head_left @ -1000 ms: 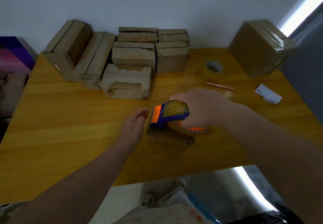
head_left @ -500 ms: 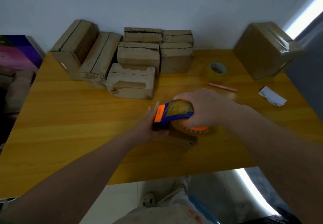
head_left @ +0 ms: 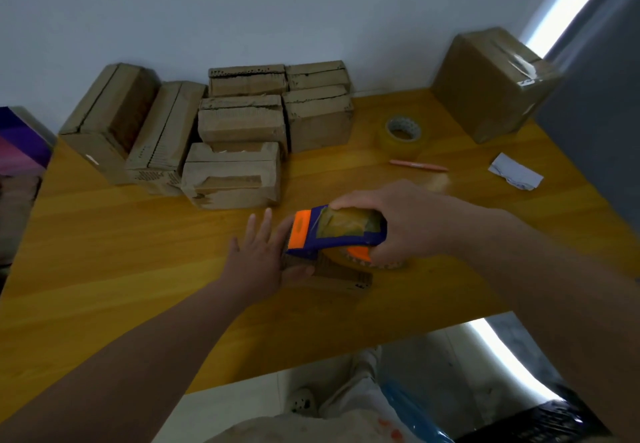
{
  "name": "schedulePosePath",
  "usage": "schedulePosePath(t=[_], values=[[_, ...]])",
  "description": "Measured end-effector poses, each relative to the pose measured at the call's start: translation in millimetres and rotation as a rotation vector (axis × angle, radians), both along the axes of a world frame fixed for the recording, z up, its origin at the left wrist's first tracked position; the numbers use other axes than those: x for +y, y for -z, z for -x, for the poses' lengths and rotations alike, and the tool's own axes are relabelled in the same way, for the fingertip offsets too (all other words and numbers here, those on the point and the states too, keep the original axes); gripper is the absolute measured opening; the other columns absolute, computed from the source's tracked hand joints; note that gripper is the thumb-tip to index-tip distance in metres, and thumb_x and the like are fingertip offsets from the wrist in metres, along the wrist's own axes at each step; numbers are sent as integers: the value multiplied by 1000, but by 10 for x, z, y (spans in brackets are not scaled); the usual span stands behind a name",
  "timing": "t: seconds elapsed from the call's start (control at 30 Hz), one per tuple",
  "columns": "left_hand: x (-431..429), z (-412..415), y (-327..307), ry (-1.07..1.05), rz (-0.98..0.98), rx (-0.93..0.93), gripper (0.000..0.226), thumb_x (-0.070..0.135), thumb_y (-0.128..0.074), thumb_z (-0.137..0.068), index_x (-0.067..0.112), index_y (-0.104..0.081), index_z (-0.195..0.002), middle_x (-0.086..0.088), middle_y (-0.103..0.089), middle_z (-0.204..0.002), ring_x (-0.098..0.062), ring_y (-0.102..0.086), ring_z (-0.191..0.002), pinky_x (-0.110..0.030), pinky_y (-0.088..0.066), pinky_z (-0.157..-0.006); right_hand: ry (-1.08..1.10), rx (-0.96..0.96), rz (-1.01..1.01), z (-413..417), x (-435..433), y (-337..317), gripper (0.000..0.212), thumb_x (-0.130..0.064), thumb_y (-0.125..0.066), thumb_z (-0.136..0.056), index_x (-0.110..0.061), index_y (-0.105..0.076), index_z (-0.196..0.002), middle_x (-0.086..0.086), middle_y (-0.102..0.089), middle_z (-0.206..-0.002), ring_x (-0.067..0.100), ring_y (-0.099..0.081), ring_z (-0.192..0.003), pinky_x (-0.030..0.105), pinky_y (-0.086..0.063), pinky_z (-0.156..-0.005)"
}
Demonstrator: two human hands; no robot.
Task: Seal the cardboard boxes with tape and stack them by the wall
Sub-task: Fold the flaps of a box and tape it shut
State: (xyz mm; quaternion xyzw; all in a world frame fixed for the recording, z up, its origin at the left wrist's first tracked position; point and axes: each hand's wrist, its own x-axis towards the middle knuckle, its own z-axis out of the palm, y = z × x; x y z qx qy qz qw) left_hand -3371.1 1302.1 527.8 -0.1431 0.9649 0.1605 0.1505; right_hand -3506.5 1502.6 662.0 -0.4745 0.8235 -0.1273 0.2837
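A flat cardboard box (head_left: pixel 341 274) is seen just below the centre of the frame, lying on the wooden table (head_left: pixel 104 269). Most of it is covered by a blue and orange tape dispenser (head_left: pixel 339 231), which is held on top of it. The dispenser is gripped from the right side by the right hand (head_left: pixel 408 221), whose fingers are curled round its body. The left hand (head_left: pixel 261 257) is laid against the left end of the box. Its fingers are kept straight and pointed to the top of the frame, and its thumb is placed along the near edge of the box. Nothing is gripped by it.

In the upper left of the frame a group of cardboard boxes (head_left: pixel 242 124) is gathered close to the wall (head_left: pixel 277 10), some of them placed on others. Whether all are sealed cannot be told. In the upper right a larger box (head_left: pixel 491 86), covered with tape, is stood at the table corner. Between it and the group a roll of clear tape (head_left: pixel 401 131) is laid flat, and just below the roll a pink pen (head_left: pixel 419 166). A crumpled piece of paper (head_left: pixel 516 175) is found near the right edge of the table.
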Motion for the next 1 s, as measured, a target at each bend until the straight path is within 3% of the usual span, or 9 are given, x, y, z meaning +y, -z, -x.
schedulePosePath(t=[0.17, 0.3, 0.43, 0.5, 0.63, 0.7, 0.83, 0.93, 1.0], values=[[-2, 45, -59, 11, 5, -49, 112, 94, -15, -56, 37, 8, -150, -5, 17, -160, -31, 15, -146, -61, -7, -114, 45, 49, -85, 202, 373, -31, 73, -40, -76, -77, -47, -36, -137, -17, -49, -105, 1, -53, -82, 13, -39, -66], [-5, 136, -120, 154, 102, -22, 116, 94, -4, -59, 25, 3, -152, -1, 17, -160, -25, 15, -146, -57, 1, -114, 60, 93, -154, 211, 616, 146, 76, -51, -73, -78, -51, -29, -140, -10, -53, -118, 8, -55, -95, 26, -51, -80], [93, 289, -317, 341, 120, -35, 107, 71, -51, -79, 21, 10, -152, 0, 0, -162, -15, 1, -148, -50, 10, -116, 66, 164, -79, 186, 664, 339, 76, -54, -72, -77, -51, -29, -140, -6, -53, -114, 9, -51, -95, 25, -47, -78], [162, 385, -341, 403, 82, -54, 111, 66, -61, -75, 21, 4, -153, 1, -8, -161, -17, -7, -147, -45, 5, -117, 86, 168, -75, 188, 696, 407, 78, -55, -72, -77, -51, -28, -141, -5, -52, -115, 10, -50, -96, 25, -45, -78], [73, 445, -320, 379, -17, -20, 104, 53, -76, -72, 21, -18, -151, 3, -26, -149, -17, -28, -135, -34, -27, -113, 124, 83, 29, 44, 578, 492, 76, -45, -75, -79, -47, -30, -141, -5, -52, -127, 11, -54, -104, 26, -51, -83], [-83, 399, -349, 347, -24, -44, 101, 49, -79, -69, 21, -23, -148, 3, -30, -144, -16, -32, -129, -34, -34, -109, 128, 51, 84, -53, 446, 556, 77, -40, -75, -81, -45, -30, -142, -6, -50, -132, 12, -54, -108, 30, -53, -87], [-236, 304, -355, 310, -47, -57, 100, 49, -79, -69, 21, -23, -148, 2, -30, -149, -17, -27, -137, -44, -11, -119, 139, 12, 103, -136, 305, 678, 82, -38, -76, -77, -49, -26, -141, -2, -50, -129, 16, -54, -108, 35, -54, -87], [-178, 289, -345, 288, -68, -30, 99, 52, -77, -70, 22, -24, -148, 1, -29, -151, -18, -22, -141, -45, -2, -119, 149, -47, 107, -111, 377, 580, 82, -33, -78, -76, -48, -30, -140, -7, -49, -126, 8, -56, -94, 20, -53, -72], [-163, 294, -361, 275, -81, -12, 97, 50, -77, -71, 24, -24, -148, 1, -29, -151, -18, -22, -141, -46, -1, -119, 153, -118, 136, -77, 425, 474, 84, -24, -80, -72, -49, -33, -137, -9, -49, -122, 8, -58, -86, 21, -56, -65]])
